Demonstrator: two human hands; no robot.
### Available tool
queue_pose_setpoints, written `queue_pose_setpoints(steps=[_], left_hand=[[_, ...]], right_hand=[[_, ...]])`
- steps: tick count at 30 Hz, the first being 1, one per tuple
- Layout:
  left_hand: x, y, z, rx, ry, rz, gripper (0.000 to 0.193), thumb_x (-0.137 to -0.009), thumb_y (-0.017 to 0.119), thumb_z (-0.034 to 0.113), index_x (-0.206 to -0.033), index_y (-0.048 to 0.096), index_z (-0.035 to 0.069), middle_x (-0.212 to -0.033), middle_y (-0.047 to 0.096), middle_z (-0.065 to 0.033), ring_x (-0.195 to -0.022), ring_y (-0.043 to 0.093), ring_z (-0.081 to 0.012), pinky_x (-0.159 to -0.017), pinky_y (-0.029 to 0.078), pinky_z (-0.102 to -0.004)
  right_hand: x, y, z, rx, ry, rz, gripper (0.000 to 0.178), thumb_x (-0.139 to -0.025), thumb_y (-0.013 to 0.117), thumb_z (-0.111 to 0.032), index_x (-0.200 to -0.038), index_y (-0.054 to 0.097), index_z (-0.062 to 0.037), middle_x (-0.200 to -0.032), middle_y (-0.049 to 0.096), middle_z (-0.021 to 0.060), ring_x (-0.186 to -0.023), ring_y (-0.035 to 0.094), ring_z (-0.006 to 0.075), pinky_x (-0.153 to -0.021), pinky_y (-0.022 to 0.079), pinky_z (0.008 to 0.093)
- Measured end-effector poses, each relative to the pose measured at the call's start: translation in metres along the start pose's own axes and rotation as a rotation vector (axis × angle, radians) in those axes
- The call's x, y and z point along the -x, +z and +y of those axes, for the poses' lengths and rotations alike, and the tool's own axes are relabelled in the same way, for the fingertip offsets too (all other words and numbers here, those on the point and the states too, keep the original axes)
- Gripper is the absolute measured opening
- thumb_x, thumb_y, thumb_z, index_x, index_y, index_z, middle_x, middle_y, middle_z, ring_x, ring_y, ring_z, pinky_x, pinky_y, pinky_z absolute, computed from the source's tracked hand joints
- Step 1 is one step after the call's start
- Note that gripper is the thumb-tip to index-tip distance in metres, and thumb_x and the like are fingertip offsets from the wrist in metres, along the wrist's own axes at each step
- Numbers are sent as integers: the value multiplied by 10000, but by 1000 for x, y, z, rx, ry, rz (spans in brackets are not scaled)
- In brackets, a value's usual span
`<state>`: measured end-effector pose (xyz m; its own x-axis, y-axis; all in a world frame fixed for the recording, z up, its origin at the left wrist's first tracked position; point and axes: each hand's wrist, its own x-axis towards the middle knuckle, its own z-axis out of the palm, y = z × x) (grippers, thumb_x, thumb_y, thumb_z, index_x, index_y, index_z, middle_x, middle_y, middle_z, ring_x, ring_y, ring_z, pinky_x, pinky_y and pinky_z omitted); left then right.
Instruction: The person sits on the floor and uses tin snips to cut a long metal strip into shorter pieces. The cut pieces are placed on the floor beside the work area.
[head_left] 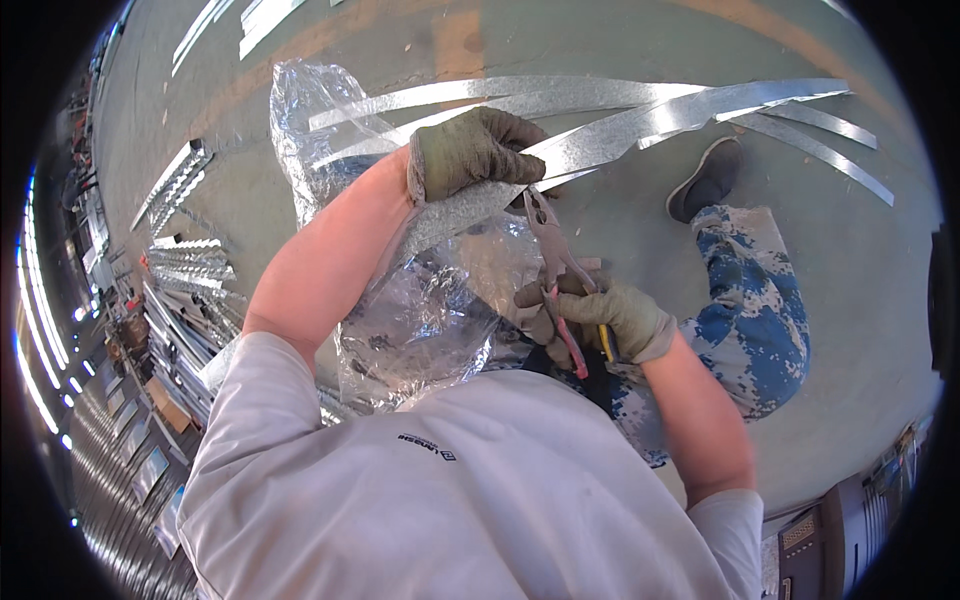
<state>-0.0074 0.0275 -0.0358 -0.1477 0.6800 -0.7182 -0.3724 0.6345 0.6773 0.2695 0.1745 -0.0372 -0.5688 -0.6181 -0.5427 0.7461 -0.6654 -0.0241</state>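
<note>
My left hand [472, 152], in a grey-green work glove, is closed on the edge of a shiny galvanized metal strip [610, 142]. The strip stretches from under my left forearm out to the upper right. My right hand [622, 318], gloved as well, grips a pair of pliers [555, 247] by red and yellow handles. The jaws point up and away from me and sit at the strip's near edge, just below my left fingertips. Whether they bite on the metal cannot be made out. Crumpled clear plastic wrap [420, 325] lies beneath the strip and my left arm.
Other metal strips [835, 165] fan out on the green floor [620, 50]. Stacked metal profiles [190, 265] lie at the left. My leg in blue camouflage trousers [750, 310] and a dark shoe [708, 178] are at the right. A dark cabinet [825, 545] stands lower right.
</note>
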Motion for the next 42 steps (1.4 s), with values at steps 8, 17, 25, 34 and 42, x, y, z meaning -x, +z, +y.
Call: queue_pose_setpoints(steps=[8, 17, 25, 34, 42], left_hand=[[6, 8, 12, -195, 15, 137, 540, -955, 934, 218, -1398, 761, -40, -1255, 814, -110, -1123, 752, -177, -1001, 609, -342], [-8, 2, -6, -238, 48, 174, 561, -932, 959, 229, -1392, 759, -24, -1196, 819, -96, -1059, 749, -169, -937, 608, -340], [-6, 1, -5, -140, 3, 130, 489, -951, 939, 201, -1348, 776, -32, -1110, 833, -104, -952, 773, -166, -829, 638, -350], [8, 9, 14, -79, 6, 101, 453, -984, 896, 182, -1362, 776, -37, -1082, 836, -119, -852, 779, -162, -758, 644, -332], [9, 10, 10, -106, 17, 81, 401, -1029, 843, 177, -1356, 773, -44, -1077, 846, -141, -852, 809, -189, -725, 664, -333]], right_hand=[[13, 21, 8, 297, -153, 285, 509, -1127, 739, -254, -1534, 609, 21, -1183, 805, 120, -885, 786, 204, -736, 627, 328], [2, -3, 12, 534, -179, 430, 430, -1115, 745, -309, -1442, 660, -43, -989, 717, 44, -764, 660, 152, -717, 588, 328], [-5, 0, 13, 753, -259, 544, 472, -1081, 781, -327, -1449, 662, -58, -959, 679, 21, -685, 615, 124, -606, 544, 324], [1, 22, 21, 342, -280, 476, 507, -1065, 798, -264, -1513, 627, -98, -944, 670, 26, -676, 606, 103, -537, 474, 300], [-35, 13, 52, 887, -408, 894, 528, -1072, 693, -298, -1545, 619, -77, -968, 780, 194, -808, 779, 348, -743, 618, 446]])
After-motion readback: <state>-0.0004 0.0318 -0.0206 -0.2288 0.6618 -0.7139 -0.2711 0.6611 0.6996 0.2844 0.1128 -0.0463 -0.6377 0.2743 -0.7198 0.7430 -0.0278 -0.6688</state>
